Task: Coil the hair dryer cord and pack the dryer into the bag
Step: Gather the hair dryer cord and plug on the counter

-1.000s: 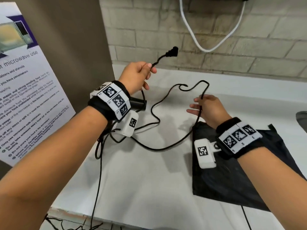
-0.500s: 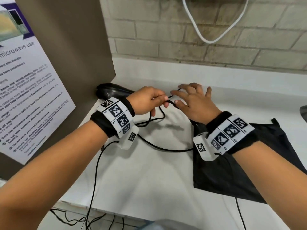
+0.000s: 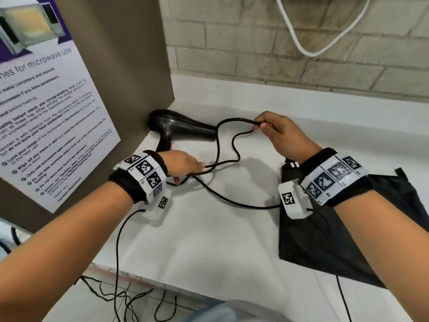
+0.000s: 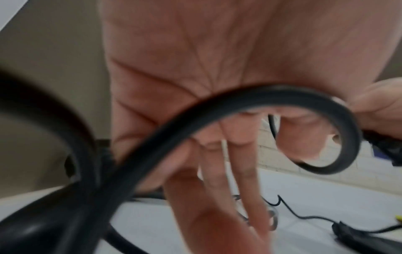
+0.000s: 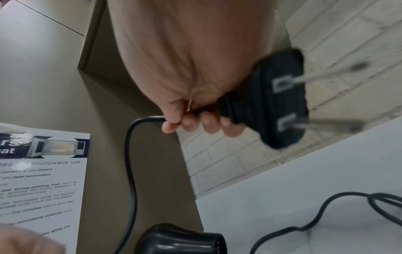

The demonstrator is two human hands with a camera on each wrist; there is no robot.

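Observation:
The black hair dryer lies on its side on the white counter, against the brown panel. Its black cord runs in loose loops between my hands. My left hand is near the dryer's handle and pinches gathered strands of cord between thumb and forefinger. My right hand, raised to the right, is closed around the cord just behind the plug, whose prongs stick out under the fist. The black bag lies flat under my right wrist. The dryer also shows in the right wrist view.
A brown panel with a microwave poster walls off the left side. The brick wall at the back carries a hanging white cable. Thin black wires drop over the counter's front edge.
The hands were together over the cord; now they have parted. The right hand holds the plug end, which the left held a second ago. The left hand has moved down near the dryer.

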